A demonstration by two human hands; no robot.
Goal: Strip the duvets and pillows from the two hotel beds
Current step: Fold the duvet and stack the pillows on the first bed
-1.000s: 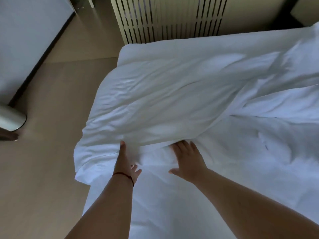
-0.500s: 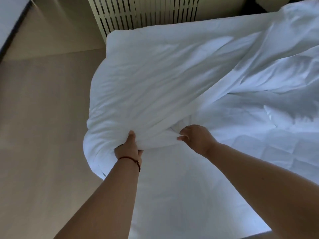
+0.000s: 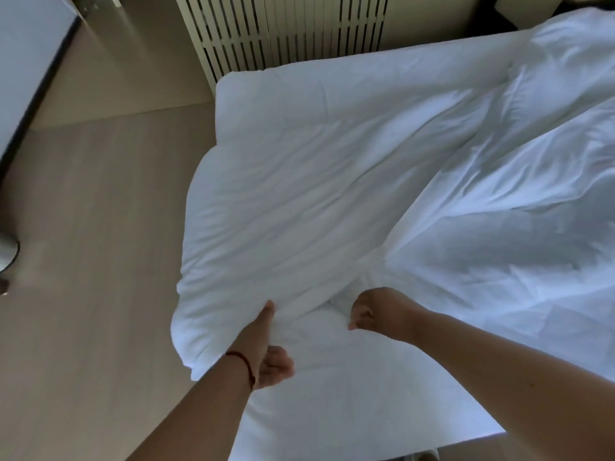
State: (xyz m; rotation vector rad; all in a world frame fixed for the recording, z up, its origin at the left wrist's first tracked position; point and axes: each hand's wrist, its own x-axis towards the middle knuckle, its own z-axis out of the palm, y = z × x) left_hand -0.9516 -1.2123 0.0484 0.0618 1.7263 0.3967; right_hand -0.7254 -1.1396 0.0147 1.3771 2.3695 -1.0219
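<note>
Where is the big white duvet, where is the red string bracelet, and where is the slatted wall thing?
duvet [image 3: 299, 201]: head view, on its rumpled middle.
red string bracelet [image 3: 244, 362]: head view, on the cord across the left wrist.
slatted panel [image 3: 283, 28]: head view, on the slats behind the bed.

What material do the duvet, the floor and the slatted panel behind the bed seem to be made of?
Duvet: white woven fabric, probably cotton, matte, with soft creases and a puffy filled edge.
Floor: pale beige, smooth, with faint streaks like wood grain; perhaps laminate or vinyl.
Slatted panel: cream painted slats, wood or metal; I cannot tell which.
</note>
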